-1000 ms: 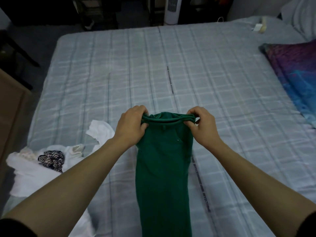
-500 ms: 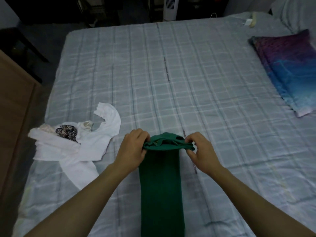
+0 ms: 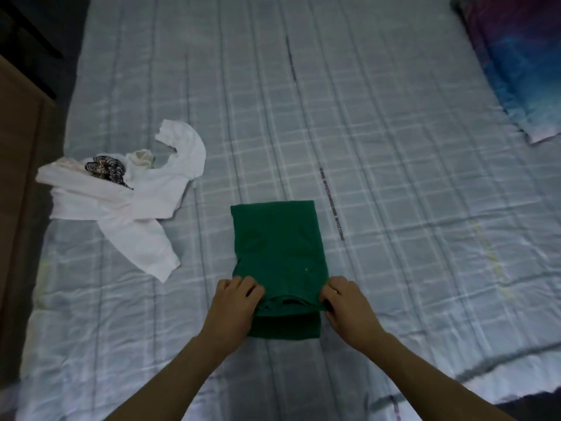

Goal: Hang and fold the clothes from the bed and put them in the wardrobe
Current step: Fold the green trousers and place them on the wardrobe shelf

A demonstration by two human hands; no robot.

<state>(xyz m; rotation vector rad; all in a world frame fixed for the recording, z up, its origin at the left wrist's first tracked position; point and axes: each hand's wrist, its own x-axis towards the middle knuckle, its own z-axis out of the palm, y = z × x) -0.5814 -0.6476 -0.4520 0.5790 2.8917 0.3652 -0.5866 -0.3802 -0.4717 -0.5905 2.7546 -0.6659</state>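
A green garment [image 3: 279,250] lies folded into a short rectangle on the checked grey bedsheet [image 3: 394,183], near the bed's front edge. My left hand [image 3: 235,305] pinches the left corner of its folded-over top layer. My right hand [image 3: 346,302] pinches the right corner of that same layer. A lower green layer shows under the fold, between my wrists. A white garment [image 3: 133,205] lies crumpled to the left, with a black-and-white patterned piece [image 3: 104,170] on top of it.
A purple and blue pillow [image 3: 516,59] lies at the bed's right side. A wooden piece of furniture [image 3: 15,177] stands along the left edge of the bed. Dark floor shows at the top left and bottom right.
Both hands have pulled the far end of the green garment back toward me and laid it over the near part, folding the long strip in half. The view has tilted down.
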